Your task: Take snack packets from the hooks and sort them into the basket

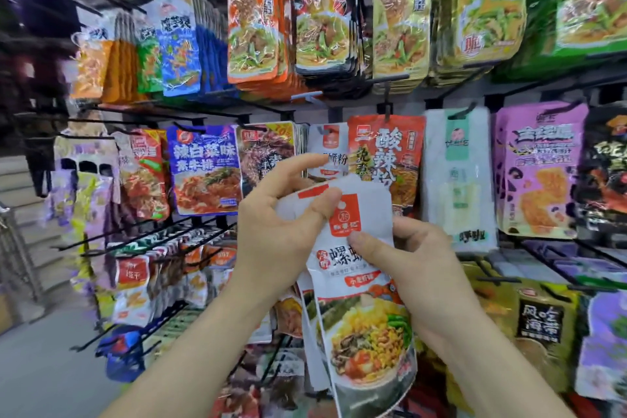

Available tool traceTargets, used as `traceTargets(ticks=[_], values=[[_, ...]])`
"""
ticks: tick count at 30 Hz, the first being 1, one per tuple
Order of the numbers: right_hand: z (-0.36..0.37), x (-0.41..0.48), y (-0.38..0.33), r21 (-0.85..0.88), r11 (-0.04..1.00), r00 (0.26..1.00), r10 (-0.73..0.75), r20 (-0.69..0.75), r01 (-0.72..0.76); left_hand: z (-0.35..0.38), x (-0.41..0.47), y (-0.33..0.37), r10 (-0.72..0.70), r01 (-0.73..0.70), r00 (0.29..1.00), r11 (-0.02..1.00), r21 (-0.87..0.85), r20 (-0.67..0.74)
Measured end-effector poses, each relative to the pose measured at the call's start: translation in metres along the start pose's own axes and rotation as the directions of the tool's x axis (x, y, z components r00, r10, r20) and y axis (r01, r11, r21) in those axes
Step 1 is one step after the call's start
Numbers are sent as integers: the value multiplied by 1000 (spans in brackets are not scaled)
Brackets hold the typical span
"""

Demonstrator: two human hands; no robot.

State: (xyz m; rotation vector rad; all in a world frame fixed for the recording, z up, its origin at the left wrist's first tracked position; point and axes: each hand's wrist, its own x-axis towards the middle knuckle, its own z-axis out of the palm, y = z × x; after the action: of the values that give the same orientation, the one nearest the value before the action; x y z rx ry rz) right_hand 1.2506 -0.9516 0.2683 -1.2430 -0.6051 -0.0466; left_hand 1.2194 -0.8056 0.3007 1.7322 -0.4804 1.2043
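Packets first: the white noodle packets point(359, 282) sit at frame centre, clamped in both hands. My left hand point(281, 214) curls round their top edges at 10 o'clock, and my right hand point(417, 268) pinches the front one at 3 o'clock. Matching packets point(327, 149) hang behind at 12 o'clock. I'd square the bundle, support its sagging lower half, then draw it clear of the red packet point(386, 159) at 1 o'clock. I cannot see the basket.

This is a shop's snack aisle: printed snack packets point(203, 170) with branded labels hang in thick stacks from rows of black metal hooks point(387, 102) above, left and right of the fingers point(298, 164).
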Motion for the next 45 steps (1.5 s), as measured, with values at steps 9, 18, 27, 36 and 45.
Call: traceTargets(ticks=[9,18,27,36,45], values=[[23,-3,19,-49,991,988,-127,-92,122,-26,13,-17,-480,574,815,746,-339,324],[27,-1,18,-322,916,955,-280,-95,237,-39,48,-27,-464,628,697,763,-153,547],[33,14,10,-309,946,968,-159,-193,94,-29,81,-57,-422,461,885,852,-247,196],[29,12,13,-182,981,955,14,-296,-71,-20,88,-62,-102,142,969,975,-169,226],[20,10,4,-126,987,949,54,-312,-97,-7,99,-83,-28,38,983,998,-49,181]])
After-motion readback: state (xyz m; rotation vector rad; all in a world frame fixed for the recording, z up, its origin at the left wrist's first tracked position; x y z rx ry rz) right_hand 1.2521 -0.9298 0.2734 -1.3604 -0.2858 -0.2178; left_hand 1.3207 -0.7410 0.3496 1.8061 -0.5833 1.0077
